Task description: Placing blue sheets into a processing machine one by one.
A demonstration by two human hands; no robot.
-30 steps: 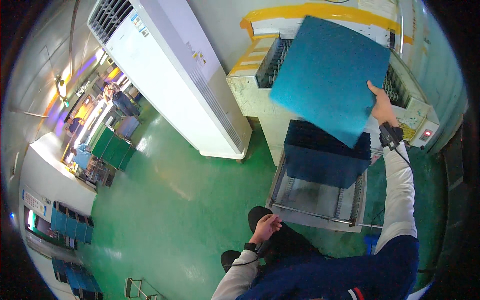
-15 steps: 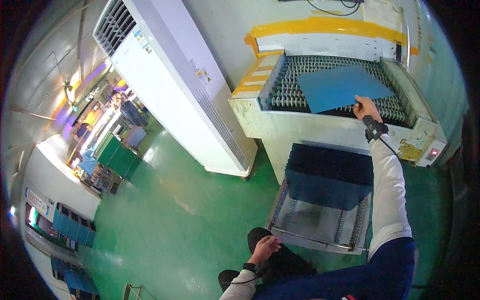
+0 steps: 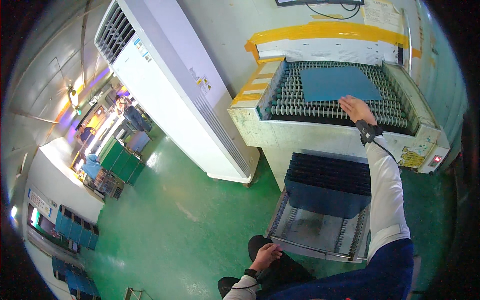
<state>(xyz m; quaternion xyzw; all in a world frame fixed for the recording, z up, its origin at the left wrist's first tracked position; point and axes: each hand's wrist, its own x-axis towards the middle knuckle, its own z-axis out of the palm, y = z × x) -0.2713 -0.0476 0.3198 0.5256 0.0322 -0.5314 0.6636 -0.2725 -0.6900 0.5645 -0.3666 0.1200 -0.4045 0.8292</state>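
Observation:
A thin blue panel (image 3: 340,84) lies flat on the rows of white roller discs (image 3: 285,102) of a conveyor machine. Just at its near edge is my right hand (image 3: 356,109), fingers stretched out and not gripping it; whether the fingertips touch the panel I cannot tell. My left hand (image 3: 266,256) is held above my knee with its fingers curled, and nothing shows in it. Below the machine's front, several dark blue panels (image 3: 327,195) stand on edge in a slotted metal rack (image 3: 315,239), left of my right forearm.
A tall white air conditioner (image 3: 185,95) stands left of the machine. On the machine's right front is a small box with a red lit display (image 3: 437,159). Racks of blue panels (image 3: 75,227) stand at the far left. Other people (image 3: 132,114) are at benches in the distance.
The blue panel has turned straighter and moved farther onto the rollers. My right hand has let go of its near corner and shifted slightly left, fingers outstretched. My left hand has barely moved.

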